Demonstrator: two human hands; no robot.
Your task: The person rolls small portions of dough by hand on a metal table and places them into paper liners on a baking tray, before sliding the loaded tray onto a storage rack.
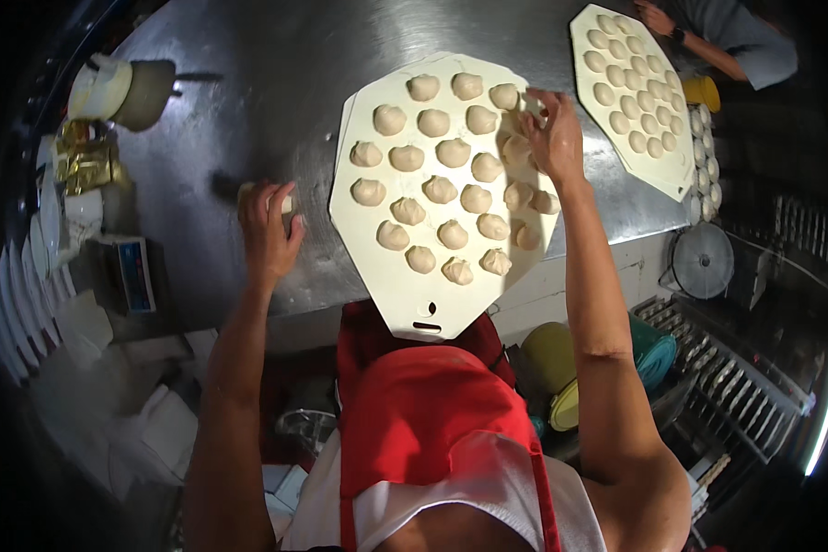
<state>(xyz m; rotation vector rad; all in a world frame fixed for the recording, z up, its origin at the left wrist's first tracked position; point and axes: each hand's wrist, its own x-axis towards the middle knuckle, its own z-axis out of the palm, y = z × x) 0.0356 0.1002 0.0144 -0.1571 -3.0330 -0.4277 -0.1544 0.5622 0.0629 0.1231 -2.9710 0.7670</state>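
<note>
The metal tabletop [276,92] is taking up the whole upper half, and the red apron [423,414] is standing right against its near side. Now the white board [414,299], sitting mid-tabletop, and here's the worry: its narrow end is poking out past the near edge, so a lean of the body could be nudging it, tipping or sliding the whole load. The bare right arm [598,276] is reaching up along the board's right side, and a careless swing there could be knocking the outermost pieces off.

Farther right, a second board [667,173] is lying full, with a co-worker's hand [655,18] resting near its far end.

Down to the grips! The right hand [554,138] is hanging over the white board's upper right rim, its grip standing part-way open, thumb apart from fingers, holding nothing that's showing; whether a fingertip is touching anything, I can't tell. The left hand [269,230] is working low on the tabletop, left of the board, fingers bending over, thumb standing off; how firmly that grip is closing, I can't tell.

And the dumplings [453,153]: they're sitting in loose rows on the white board, one hugging the right rim. Under the left fingers, a pale dough piece [287,204] is peeking out.
</note>
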